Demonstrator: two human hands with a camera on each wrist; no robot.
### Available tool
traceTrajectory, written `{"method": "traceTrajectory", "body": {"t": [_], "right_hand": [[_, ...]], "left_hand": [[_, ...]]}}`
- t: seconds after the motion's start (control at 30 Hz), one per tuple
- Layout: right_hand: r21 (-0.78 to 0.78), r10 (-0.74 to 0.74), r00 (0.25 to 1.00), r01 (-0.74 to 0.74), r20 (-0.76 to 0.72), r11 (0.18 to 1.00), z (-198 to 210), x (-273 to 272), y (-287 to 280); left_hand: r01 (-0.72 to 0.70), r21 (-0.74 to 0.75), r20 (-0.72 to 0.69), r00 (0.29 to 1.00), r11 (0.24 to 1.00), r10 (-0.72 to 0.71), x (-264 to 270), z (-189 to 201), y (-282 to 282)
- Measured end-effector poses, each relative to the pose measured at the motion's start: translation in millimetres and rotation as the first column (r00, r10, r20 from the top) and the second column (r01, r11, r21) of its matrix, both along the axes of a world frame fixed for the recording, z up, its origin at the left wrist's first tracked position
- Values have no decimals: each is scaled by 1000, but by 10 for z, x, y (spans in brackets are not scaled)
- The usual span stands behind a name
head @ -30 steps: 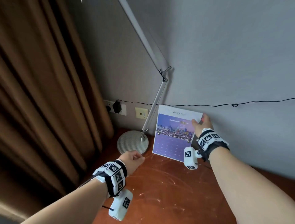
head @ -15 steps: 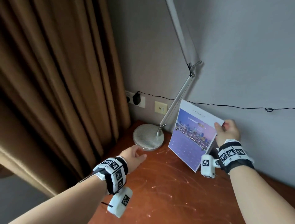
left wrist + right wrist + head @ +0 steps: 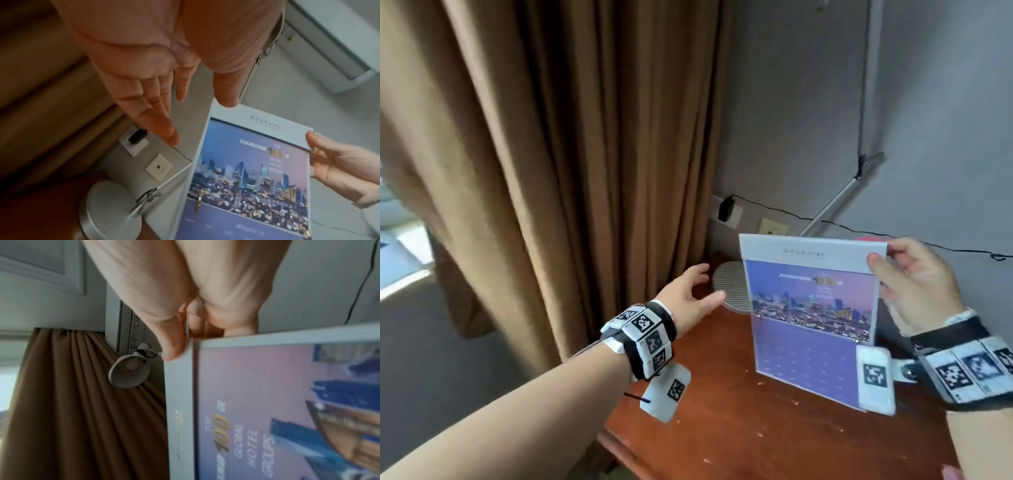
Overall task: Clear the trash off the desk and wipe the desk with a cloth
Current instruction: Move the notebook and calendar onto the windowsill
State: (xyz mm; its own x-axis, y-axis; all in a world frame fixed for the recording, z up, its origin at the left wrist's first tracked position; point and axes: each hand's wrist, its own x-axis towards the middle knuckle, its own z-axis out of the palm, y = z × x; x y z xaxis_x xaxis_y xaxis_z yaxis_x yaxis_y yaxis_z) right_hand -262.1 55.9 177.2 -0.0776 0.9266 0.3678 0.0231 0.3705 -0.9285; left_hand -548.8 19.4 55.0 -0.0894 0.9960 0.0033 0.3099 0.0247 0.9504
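Clearing the desk [image 3: 774, 428]: right hand [image 3: 917, 287] pinches the calendar [image 3: 811, 308] off its back edge; left hand [image 3: 688, 294], fingers spread and empty, should take it next.

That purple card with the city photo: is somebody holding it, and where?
Yes. The right hand pinches the white-bordered purple cityscape calendar card by its top right corner. The left hand is open and holds nothing.

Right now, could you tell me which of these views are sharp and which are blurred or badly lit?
Head view: evenly lit, slight motion blur on the lamp arm. Left wrist view: the calendar print is readable, though the left hand up close is soft. Right wrist view: dim, with the calendar smeared near the right hand.
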Motion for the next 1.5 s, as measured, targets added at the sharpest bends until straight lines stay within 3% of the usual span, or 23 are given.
{"method": "traceTrajectory", "body": {"t": [0.1, 0.23, 0.43, 0.5, 0.7, 0.83, 1.1, 1.3, 1.5], "right_hand": [[-62, 201, 970, -211, -138, 975, 37, -646, -304], [-120, 388, 899, -416, -202, 901, 120, -1629, -664], [-109, 648, 709, -693, -278, 712, 377, -3285, -1255], [-95, 711, 645, -755, -279, 648, 498, -3824, -1448], [-7, 850, 427, -894, -308, 447, 969, -5160, -1890], [56, 887, 317, -933, -335, 354, 1209, -5917, -2052], [-3, 910, 311, -947, -272, 323, 1045, -7020, -1977], [-32, 880, 348, -933, -323, 357, 767, -7353, -1809], [-64, 873, 329, -942, -359, 329, 696, -7460, -1774]], "left_hand": [[1, 158, 101, 995, 987, -17, -530, 218, -394], [-45, 336, 171, 985, 941, -14, -1419, 489, -1117], [-282, 486, 50, 954, 827, 296, -2793, 851, -2511], [-345, 510, -11, 913, 788, 407, -3163, 977, -2908], [-516, 599, -24, 753, 612, 658, -3944, 1517, -3812], [-601, 635, -64, 585, 485, 809, -4314, 1823, -4125], [-790, 537, -184, 232, 296, 955, -4958, 1795, -4110], [-841, 466, -225, 185, 273, 957, -5228, 1670, -3936], [-835, 489, -261, 136, 252, 956, -5346, 1788, -3925]]}}
